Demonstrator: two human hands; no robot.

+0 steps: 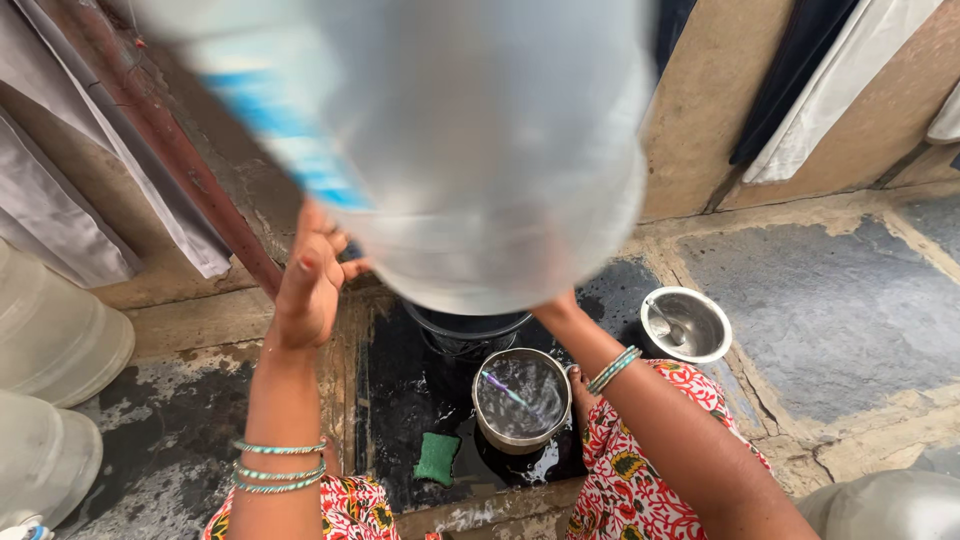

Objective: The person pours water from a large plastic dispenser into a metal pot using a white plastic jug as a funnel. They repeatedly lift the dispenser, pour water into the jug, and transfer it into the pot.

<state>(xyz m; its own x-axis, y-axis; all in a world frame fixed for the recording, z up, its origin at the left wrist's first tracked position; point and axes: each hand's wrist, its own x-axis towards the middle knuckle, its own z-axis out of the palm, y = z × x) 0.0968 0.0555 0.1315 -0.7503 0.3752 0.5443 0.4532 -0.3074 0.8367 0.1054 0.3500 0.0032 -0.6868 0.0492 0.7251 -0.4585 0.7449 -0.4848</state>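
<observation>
Water jug (470, 150), big, translucent, blurred, with a blue label band, fills the top middle of my head view, lifted above the wet dark floor (410, 400). My left hand (310, 290) presses its side from the left, fingers (325, 245) spread open and flat on the plastic, red polish on one nail. My right hand is hidden behind the jug; only the wrist (565, 310) shows going up to its underside, so I cannot tell how those fingers sit.

Edges: jug's lower rim hangs just over a dark pot (465, 330), which sits just behind a steel pot (520, 400) full of water. A rust-brown pipe (170, 150) runs diagonally down the wall close to my left hand, tight on that side. Open stone floor (830, 310) to the right, past a steel bowl (686, 324) with one spoon (665, 322) in it. My knees in red floral cloth (640, 470) close off the near edge.

Counts: one lifted jug, two pale containers (50, 340) stacked at the far left, part of another pale one at bottom right (890, 505). Two pots, one bowl, one spoon, one green scrub pad (437, 458) lying on the wet floor left of the steel pot. Three bangles on my left forearm (280, 465), a stack on the right (612, 368), number unclear.
</observation>
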